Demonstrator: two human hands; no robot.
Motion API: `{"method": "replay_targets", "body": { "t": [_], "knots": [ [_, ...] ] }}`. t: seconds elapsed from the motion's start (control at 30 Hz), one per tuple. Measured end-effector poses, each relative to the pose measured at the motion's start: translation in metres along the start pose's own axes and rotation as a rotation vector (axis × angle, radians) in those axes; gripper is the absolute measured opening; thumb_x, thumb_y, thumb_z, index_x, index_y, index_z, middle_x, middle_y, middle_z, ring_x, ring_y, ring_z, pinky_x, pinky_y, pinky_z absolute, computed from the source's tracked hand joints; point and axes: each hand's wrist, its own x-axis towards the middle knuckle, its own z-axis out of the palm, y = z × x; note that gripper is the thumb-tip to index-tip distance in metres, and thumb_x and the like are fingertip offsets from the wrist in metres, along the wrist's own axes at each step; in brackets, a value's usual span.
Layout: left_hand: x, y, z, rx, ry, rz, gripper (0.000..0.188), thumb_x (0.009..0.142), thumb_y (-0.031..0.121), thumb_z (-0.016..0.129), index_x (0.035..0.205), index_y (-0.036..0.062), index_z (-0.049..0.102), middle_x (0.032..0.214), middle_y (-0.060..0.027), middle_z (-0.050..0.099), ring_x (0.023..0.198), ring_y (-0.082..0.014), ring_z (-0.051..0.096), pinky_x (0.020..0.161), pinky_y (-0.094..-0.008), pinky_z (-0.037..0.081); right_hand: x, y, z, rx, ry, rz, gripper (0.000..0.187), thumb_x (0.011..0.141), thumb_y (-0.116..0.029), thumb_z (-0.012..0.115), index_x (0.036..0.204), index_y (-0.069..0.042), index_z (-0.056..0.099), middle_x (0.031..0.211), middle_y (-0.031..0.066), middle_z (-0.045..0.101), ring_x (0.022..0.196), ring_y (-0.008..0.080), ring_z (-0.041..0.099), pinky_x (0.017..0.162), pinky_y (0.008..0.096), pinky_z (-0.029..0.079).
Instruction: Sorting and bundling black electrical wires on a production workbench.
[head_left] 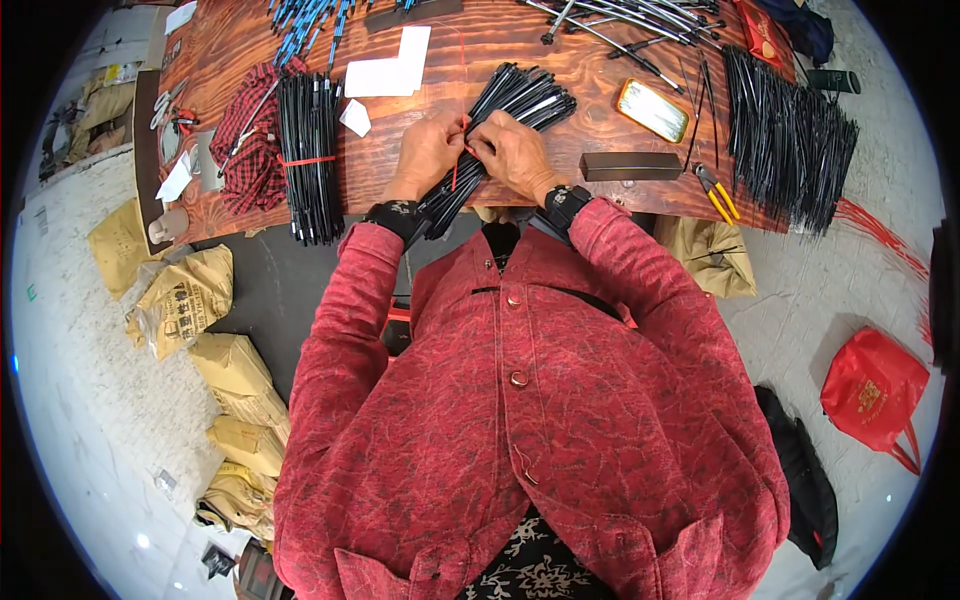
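A bundle of thin black rods [525, 100] lies slantwise on the wooden table in front of me, its near end over the edge. A thin red tie [454, 181] runs around its middle. My left hand [430, 150] is closed at the bundle's left side, fingertips pinching the red tie. My right hand [512, 148] rests over the rods, thumb and fingers pinched on the tie close to the left fingertips. The exact grip of the fingertips is partly hidden. To the left lies another black rod bundle [311, 115], bound by a red band [308, 161].
On the table [380, 30] are white cards [385, 77], plaid cloth [248, 140], a phone [652, 110], a dark bar-shaped block [630, 166] and yellow-handled pliers [716, 194]. Loose black rods [790, 140] are heaped right, blue ones [315, 25] far left. A red bag [873, 388] stands on the floor.
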Motion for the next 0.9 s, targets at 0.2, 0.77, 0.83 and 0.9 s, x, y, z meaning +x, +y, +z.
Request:
{"method": "replay_targets", "body": {
  "t": [0.2,0.77,0.83,0.9],
  "knots": [
    [-0.008,0.0,0.003,0.131,0.098,0.028,0.013,0.083,0.009,0.067,0.095,0.0087,0.063,0.088,-0.014,0.064,0.077,-0.0387,0.064,0.066,-0.0474,0.053,0.009,-0.002,-0.009,-0.05,-0.021,0.058,0.01,0.082,-0.017,0.068,0.087,-0.009,0.069,0.087,0.0096,0.06,0.081,0.0315,0.064,0.066,0.0434,0.052],
    [-0.015,-0.005,0.013,0.086,0.205,-0.028,0.01,0.086,0.008,0.066,0.092,0.0058,0.059,0.091,-0.0168,0.062,0.084,-0.0405,0.062,0.071,-0.0483,0.05,0.067,0.013,-0.008,-0.156,-0.469,-0.03,0.02,0.078,-0.028,0.075,0.093,-0.015,0.074,0.091,0.0103,0.07,0.089,0.0305,0.067,0.076,0.0421,0.052],
    [-0.016,-0.004,0.013,0.087,0.21,-0.03,0.01,0.086,0.007,0.066,0.092,0.0053,0.058,0.091,-0.0171,0.062,0.085,-0.0405,0.062,0.071,-0.0484,0.05,0.074,0.012,-0.009,-0.155,-0.558,0.043,0.024,0.075,-0.031,0.077,0.09,-0.013,0.075,0.093,0.0104,0.072,0.095,0.0293,0.067,0.078,0.0413,0.052],
    [-0.018,-0.004,0.013,0.065,0.213,-0.042,0.011,0.085,0.007,0.066,0.091,0.005,0.058,0.09,-0.0172,0.061,0.084,-0.0404,0.062,0.071,-0.0476,0.049,0.078,0.016,-0.006,-0.135,-0.567,0.023,0.024,0.075,-0.032,0.077,0.09,-0.013,0.075,0.092,0.0102,0.072,0.094,0.0296,0.067,0.078,0.0416,0.052]
  ]
}}
